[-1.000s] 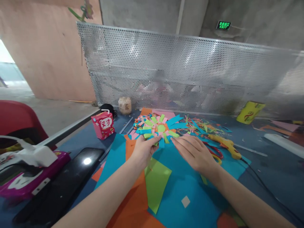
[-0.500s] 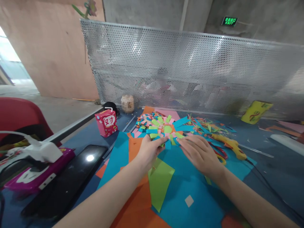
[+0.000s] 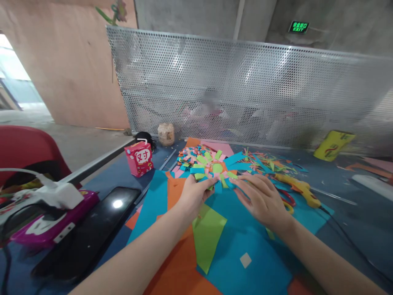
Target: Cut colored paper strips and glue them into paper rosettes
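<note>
little is moving since the earlier frame: the view is shifting slightly, and the right hand [image 3: 265,200] is arching a little more. across the middle of the table [image 3: 362,217], a blue sheet [image 3: 245,229] is apparently serving as a work surface. the left hand [image 3: 192,196] is gripping the near rim of the paper flower [image 3: 207,168], probably for steadying; the right hand's curved fingers are meeting that rim, but the view is not showing whether they are gripping. a glue gun [image 3: 297,186] is lying beyond the right hand, likely within reach. the flower is sitting toward the table's far edge, radiating green, pink and blue petals around a round green centre [image 3: 217,168].
</note>
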